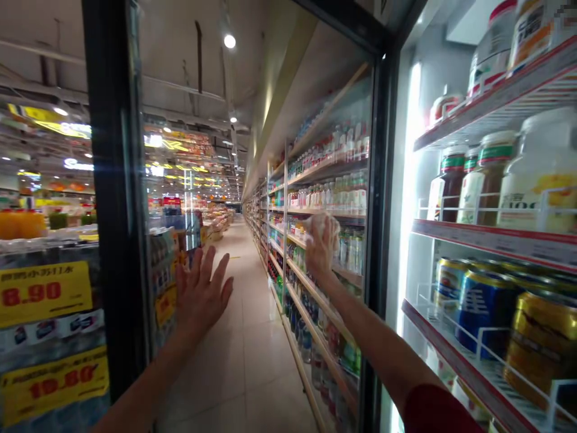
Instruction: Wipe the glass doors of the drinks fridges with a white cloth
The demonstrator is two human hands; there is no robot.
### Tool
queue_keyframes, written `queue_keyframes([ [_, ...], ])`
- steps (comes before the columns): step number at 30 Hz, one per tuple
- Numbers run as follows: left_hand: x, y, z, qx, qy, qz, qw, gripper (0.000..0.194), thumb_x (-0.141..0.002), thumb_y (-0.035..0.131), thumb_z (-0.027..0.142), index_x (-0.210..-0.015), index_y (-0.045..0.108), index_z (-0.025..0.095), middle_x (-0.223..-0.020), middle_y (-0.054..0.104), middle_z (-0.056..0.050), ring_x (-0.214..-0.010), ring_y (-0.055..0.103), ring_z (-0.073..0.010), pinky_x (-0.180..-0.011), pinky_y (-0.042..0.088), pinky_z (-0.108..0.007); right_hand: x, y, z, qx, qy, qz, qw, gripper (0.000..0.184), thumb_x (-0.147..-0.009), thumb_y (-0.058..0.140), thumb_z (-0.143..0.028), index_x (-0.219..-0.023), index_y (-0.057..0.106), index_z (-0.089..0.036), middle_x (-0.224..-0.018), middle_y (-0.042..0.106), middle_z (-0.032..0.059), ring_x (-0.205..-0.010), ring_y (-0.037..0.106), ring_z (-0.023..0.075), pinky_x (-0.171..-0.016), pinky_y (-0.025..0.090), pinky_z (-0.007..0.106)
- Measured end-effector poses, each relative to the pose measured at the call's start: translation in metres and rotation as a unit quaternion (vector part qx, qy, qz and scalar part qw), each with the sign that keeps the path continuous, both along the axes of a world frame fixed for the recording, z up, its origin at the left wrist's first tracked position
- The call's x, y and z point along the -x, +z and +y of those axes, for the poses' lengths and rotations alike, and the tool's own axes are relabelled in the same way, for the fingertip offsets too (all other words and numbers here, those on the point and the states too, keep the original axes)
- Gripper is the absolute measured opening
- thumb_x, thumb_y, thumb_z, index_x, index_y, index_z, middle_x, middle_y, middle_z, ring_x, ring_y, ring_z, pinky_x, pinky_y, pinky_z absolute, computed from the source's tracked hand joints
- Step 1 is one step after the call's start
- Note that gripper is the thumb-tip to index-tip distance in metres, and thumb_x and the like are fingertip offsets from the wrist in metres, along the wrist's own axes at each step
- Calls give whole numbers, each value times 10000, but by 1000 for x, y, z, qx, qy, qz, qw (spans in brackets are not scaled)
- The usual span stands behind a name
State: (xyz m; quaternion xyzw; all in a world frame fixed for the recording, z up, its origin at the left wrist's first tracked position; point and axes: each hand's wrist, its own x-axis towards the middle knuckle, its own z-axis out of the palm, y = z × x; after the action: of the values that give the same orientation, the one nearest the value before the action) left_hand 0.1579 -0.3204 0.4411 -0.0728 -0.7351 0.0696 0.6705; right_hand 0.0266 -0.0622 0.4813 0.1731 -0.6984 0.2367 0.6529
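Note:
A glass fridge door with a black frame (110,180) stands swung out in front of me. My right hand (321,255) presses a crumpled white cloth (325,227) to the right part of the pane, with the arm stretched out and the fingers closed over it. The hand and cloth are slightly blurred. To the left, my left hand (202,285) is raised with its fingers spread and nothing in it, close to the glass near the door's outer edge. Whether it touches the pane I cannot tell.
At my right the lit fridge shelves (478,237) hold bottles and drink cans (484,307). Through the glass show a tiled aisle (243,337) and long shelves of bottles (324,192). Yellow price signs (45,293) hang on stacked goods beyond the door's left edge.

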Motion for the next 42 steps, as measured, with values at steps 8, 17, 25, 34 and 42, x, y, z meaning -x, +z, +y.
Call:
queue_keyframes([
  [8, 2, 0, -2, -3, 4, -5, 1000, 592, -829, 513, 269, -1382, 301, 271, -1454, 278, -96, -1351, 229, -287, -1094, 106, -538, 4, 10, 26, 67, -10, 17, 998, 520, -886, 239, -197, -1403, 271, -242, -1452, 293, 110, -1369, 197, 252, -1048, 220, 590],
  [17, 1, -1, -5, 1, -2, -3, 1000, 578, -834, 501, 269, -1379, 308, 265, -1450, 290, -92, -1355, 226, -270, -1096, 118, -522, -32, -51, -40, -354, 86, 86, 927, 488, -810, 492, -295, -1289, 444, -373, -1414, 387, 7, -1361, 225, 236, -1100, 186, 493],
  [25, -1, -1, -3, -4, -3, -11, 1000, 591, -836, 510, 280, -1385, 291, 270, -1458, 272, -84, -1362, 207, -261, -1103, 103, -504, 0, 20, -8, 126, 0, 8, 992, 498, -891, 284, -288, -1383, 322, -226, -1477, 231, 111, -1384, 119, 288, -1040, 227, 596],
  [34, -3, -1, -6, 8, -2, -12, 1000, 545, -844, 493, 272, -1366, 336, 250, -1440, 310, -90, -1361, 210, -251, -1103, 116, -493, -14, 13, -18, -159, 19, 29, 987, 472, -855, 408, -290, -1327, 412, -309, -1467, 294, 44, -1380, 165, 253, -1090, 168, 528],
  [42, -9, 4, -2, 11, -8, 18, 1000, 539, -839, 492, 236, -1357, 343, 251, -1413, 366, -107, -1347, 252, -261, -1093, 159, -504, -32, 45, -51, -37, 127, -17, 991, 508, -897, 280, -357, -1388, 312, -232, -1522, 108, 65, -1400, 25, 285, -1092, 118, 583],
])
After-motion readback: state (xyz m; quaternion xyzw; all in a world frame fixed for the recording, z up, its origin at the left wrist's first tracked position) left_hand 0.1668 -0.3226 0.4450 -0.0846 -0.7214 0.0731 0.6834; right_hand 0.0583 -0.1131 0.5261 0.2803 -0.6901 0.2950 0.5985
